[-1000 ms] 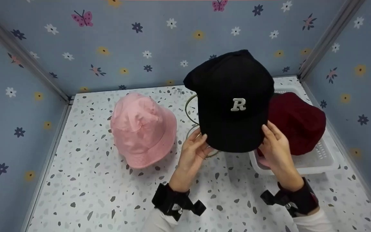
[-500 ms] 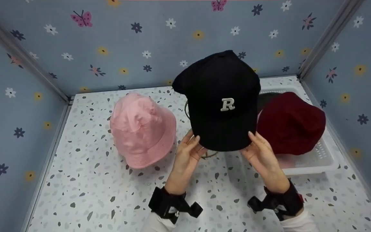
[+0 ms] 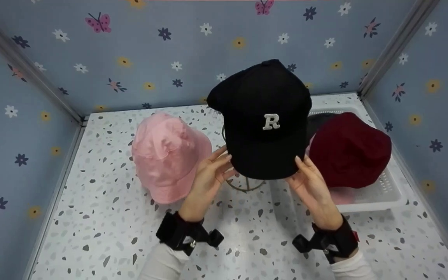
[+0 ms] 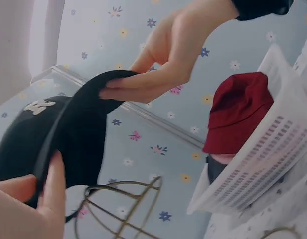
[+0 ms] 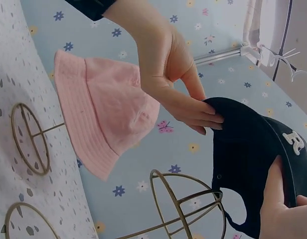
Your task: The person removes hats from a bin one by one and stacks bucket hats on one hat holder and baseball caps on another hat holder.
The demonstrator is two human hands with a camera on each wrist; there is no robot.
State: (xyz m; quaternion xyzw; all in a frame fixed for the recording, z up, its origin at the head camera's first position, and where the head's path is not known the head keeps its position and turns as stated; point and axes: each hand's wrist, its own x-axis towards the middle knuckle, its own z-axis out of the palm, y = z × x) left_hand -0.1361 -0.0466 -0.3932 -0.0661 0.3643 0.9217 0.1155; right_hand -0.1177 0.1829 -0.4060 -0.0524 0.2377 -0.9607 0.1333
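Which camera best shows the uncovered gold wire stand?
The right wrist view: the wire stand shows most of its dome and some stem. The left wrist view crops the dome at the bottom; in the head view, the black cap hides most, leaving mainly base wires.

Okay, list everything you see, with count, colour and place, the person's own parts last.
Flat speckled table: one, white, beneath everything
Flower-print walls: three, blue, around table
Perforated plastic basket: one, white, table's right
Cloth bucket hat: one, dark red, in basket
Mostly hidden cloth: two patches, grey and pink, in basket
Fabric baseball cap: one, black with white R, held above table
Soft bucket hat: one, pink, left of cap
Wire hat stands: two, gold, under pink hat and near cap
Wrist cameras: two, black, strapped on
Sleeves: two, white, below cameras
Left hand: one, bare, pinching cap's left
Right hand: one, bare, pinching cap's right
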